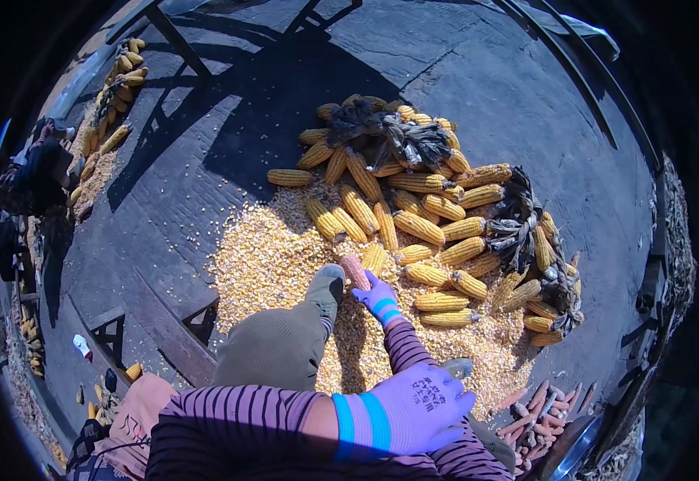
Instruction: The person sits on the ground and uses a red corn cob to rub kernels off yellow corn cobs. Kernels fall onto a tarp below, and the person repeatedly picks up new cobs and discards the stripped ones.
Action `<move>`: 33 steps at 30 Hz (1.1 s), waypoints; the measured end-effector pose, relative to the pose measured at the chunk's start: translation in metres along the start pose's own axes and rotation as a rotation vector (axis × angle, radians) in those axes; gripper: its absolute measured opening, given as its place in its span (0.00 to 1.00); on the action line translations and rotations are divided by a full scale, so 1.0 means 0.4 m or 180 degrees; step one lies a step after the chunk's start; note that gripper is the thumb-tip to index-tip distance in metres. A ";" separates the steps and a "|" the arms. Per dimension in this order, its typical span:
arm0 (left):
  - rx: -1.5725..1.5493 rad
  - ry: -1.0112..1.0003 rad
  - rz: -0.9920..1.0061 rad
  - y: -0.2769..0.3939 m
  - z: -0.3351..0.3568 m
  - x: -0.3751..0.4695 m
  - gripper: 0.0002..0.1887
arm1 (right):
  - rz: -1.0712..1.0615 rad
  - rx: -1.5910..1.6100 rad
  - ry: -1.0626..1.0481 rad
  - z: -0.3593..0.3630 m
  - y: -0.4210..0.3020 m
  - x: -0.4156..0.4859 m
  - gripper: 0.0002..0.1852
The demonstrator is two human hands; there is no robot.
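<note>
My right hand (pixel 377 299), in a purple knit glove with blue cuff bands, grips a pinkish shelled corncob (pixel 355 272) by its lower end. The cob lies just right of my left shoe (pixel 326 287), above spread corn kernels (pixel 265 252). A yellow corn ear (pixel 374 260) rests on the kernels beside the cob's tip. My left hand (pixel 409 412), in a matching glove that bears writing, reaches across over my right forearm. Its fingers are apart and nothing shows in them; the palm side is hidden.
Yellow corn ears (pixel 418 227), some tied by dry husks (pixel 518 219), heap ahead and right. Bare cobs (pixel 542 421) pile at lower right by a metal basin (pixel 575 451). A wooden bench (pixel 169 330) stands left. Another person (pixel 39 171) sits far left near more corn (pixel 111 102).
</note>
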State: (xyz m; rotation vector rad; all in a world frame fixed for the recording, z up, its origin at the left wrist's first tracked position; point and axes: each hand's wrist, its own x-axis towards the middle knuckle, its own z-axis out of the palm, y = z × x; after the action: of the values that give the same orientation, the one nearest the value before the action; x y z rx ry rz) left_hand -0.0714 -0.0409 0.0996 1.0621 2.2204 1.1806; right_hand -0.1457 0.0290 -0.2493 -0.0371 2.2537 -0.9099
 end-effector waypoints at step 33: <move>-0.4281 0.0297 -0.0317 0.055 0.118 0.169 0.30 | -0.1422 0.1772 0.2660 -0.503 -0.176 -1.065 0.26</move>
State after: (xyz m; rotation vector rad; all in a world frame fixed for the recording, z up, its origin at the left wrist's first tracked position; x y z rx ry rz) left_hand -0.0737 0.0439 0.0914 0.2932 0.9800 2.1251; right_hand 0.0380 0.2113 0.1507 0.1179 2.6680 -2.0727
